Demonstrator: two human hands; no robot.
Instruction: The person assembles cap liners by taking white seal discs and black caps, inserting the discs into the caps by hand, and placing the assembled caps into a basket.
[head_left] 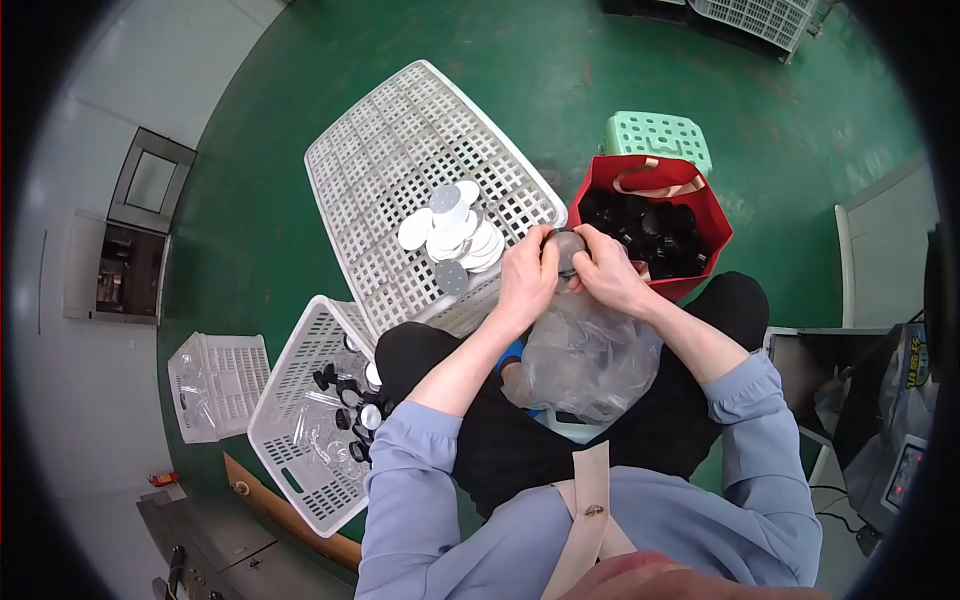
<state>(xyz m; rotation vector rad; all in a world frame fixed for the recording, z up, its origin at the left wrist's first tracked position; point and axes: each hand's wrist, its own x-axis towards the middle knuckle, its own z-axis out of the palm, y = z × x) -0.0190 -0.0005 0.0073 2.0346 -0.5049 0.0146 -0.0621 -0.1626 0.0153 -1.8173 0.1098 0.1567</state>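
Both my hands meet in front of me around a small round black-rimmed piece with a greyish middle, which looks like a jar lid. My left hand pinches its left side, fingers curled. My right hand grips the right side, thumb bent inward. Whether a clear jar is joined to it, I cannot tell. Right below, a clear plastic bag rests between my legs. Close to my left hand, several white and grey discs lie piled on an upturned white crate.
Right of my hands stands a red bag of black caps, with a green perforated box behind it. At left, a white basket holds clear containers with black caps. Another white basket sits further left. Machinery stands at right.
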